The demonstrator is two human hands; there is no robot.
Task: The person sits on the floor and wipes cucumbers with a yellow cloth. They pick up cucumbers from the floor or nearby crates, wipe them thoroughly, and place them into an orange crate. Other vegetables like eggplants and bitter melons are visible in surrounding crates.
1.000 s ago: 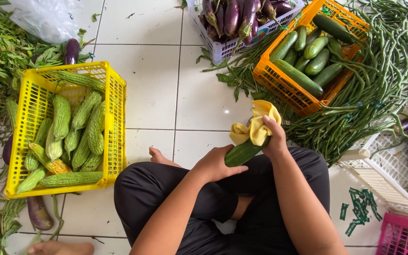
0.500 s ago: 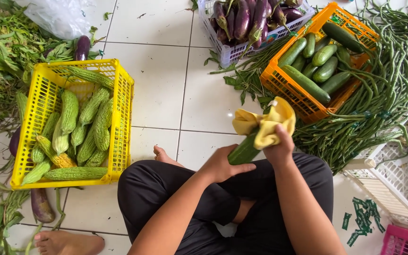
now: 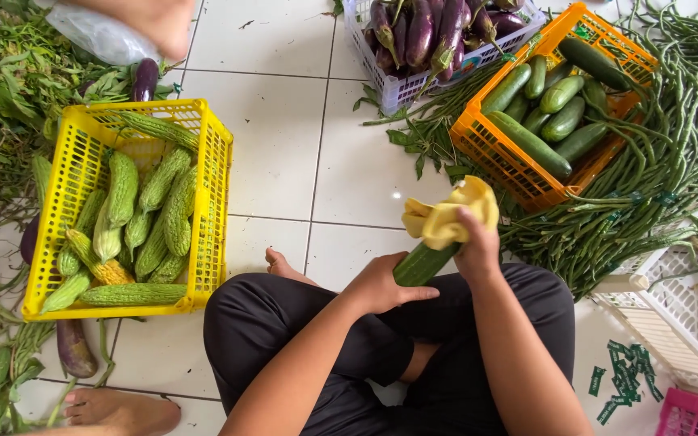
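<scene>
I sit cross-legged on a white tiled floor. My left hand grips the lower end of a dark green cucumber, which points up and to the right. My right hand is closed on a yellow cloth that wraps the cucumber's upper end. Both hands are just above my knees, over the black trousers.
A yellow crate of bitter gourds stands at left. An orange crate of cucumbers and a white basket of purple eggplants lie ahead. Long beans pile at right, leafy greens at left. Another person's foot shows bottom left.
The cucumber and cloth have stayed in my hands, shifting slightly within the view as my head moved. A blurred hand of another person now shows at the top left edge.
</scene>
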